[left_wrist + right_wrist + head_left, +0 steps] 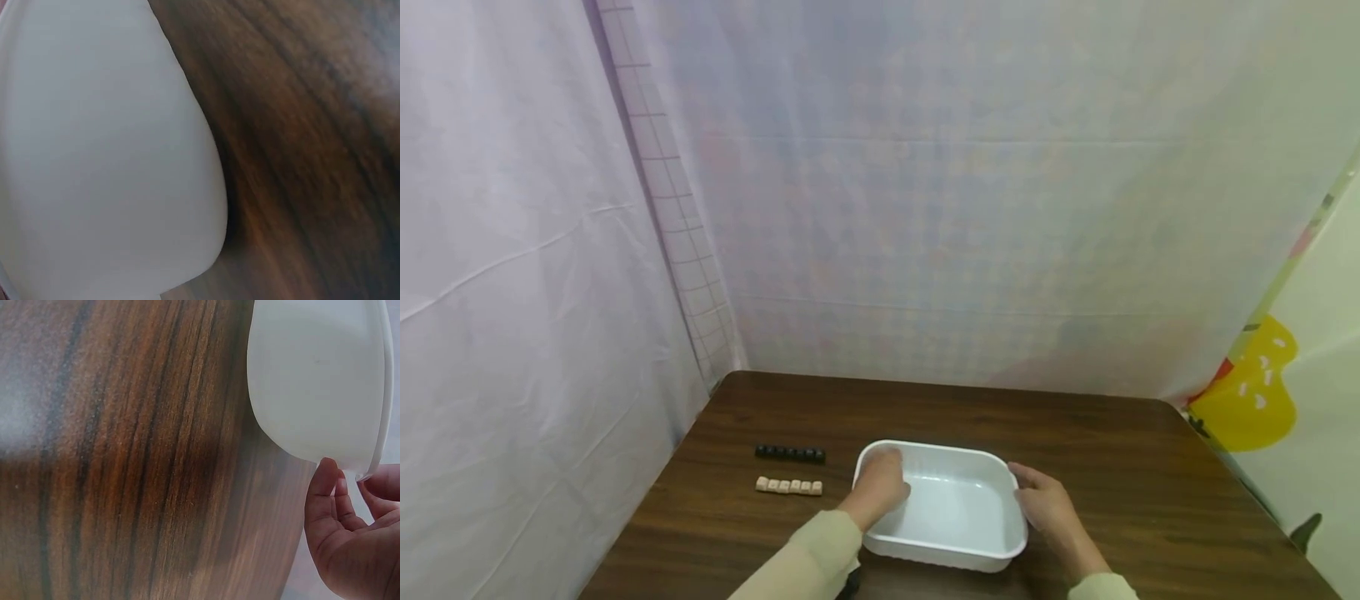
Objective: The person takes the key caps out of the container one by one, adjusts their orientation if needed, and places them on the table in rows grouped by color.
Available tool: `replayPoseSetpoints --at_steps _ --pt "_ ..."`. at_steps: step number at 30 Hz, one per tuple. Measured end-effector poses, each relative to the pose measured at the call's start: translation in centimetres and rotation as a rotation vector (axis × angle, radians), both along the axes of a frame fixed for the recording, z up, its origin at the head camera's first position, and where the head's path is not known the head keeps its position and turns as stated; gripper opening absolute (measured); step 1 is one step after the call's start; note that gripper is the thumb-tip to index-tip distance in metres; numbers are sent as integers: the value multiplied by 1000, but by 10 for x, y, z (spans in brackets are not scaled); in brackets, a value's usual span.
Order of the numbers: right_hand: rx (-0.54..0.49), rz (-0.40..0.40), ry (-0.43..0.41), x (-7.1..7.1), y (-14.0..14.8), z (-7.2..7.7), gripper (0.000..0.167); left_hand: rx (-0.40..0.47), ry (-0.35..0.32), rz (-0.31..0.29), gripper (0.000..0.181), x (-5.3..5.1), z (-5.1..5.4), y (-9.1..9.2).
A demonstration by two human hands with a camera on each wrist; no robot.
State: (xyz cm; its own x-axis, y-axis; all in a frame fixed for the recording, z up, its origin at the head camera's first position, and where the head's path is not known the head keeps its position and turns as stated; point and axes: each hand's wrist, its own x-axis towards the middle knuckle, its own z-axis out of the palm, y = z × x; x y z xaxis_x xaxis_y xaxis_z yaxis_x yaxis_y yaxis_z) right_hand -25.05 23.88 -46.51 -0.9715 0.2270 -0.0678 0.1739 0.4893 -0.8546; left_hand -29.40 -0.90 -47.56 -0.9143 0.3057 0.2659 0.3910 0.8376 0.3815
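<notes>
A white rectangular tray (943, 550) with rounded corners is on the dark wooden table. My right hand (1047, 506) grips its right end, thumb at the rim and fingers against the outer side; the right wrist view shows this hand (356, 531) at the tray's (319, 375) corner. Over the tray's left end, my left hand (880, 483) reaches inside, blurred, its fingertips hidden. The tray's outer wall (119, 150) fills much of the left wrist view. Whether that hand holds anything cannot be made out.
Left of the tray lie a row of small black keycap-like cubes (790, 453) and a row of cream ones (789, 486) with marks on top. White curtains (955, 208) hang behind the wooden table (1120, 433). A yellow shape (1255, 408) is at the right edge.
</notes>
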Motion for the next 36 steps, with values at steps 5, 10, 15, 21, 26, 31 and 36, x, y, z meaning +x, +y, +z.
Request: replayPoseSetpoints --at_steps 5,10,15,21,26,31,36 --pt "5 2 15 1 0 0 52 -10 7 -61 22 -2 -3 0" --pt "10 4 3 1 0 0 51 7 35 -101 21 -4 -7 -2" --pt "21 9 -13 0 0 0 51 -78 101 -62 17 -7 -12 0" --pt "16 5 -13 0 0 0 50 -210 147 -34 19 -10 -16 4" --pt "6 10 4 0 0 0 49 -220 174 -58 16 -11 -17 5" --pt "-4 15 15 0 0 -1 49 -126 139 -104 22 -11 -9 3" --pt "-14 10 3 0 0 -1 50 -80 126 -148 3 -12 3 -1"
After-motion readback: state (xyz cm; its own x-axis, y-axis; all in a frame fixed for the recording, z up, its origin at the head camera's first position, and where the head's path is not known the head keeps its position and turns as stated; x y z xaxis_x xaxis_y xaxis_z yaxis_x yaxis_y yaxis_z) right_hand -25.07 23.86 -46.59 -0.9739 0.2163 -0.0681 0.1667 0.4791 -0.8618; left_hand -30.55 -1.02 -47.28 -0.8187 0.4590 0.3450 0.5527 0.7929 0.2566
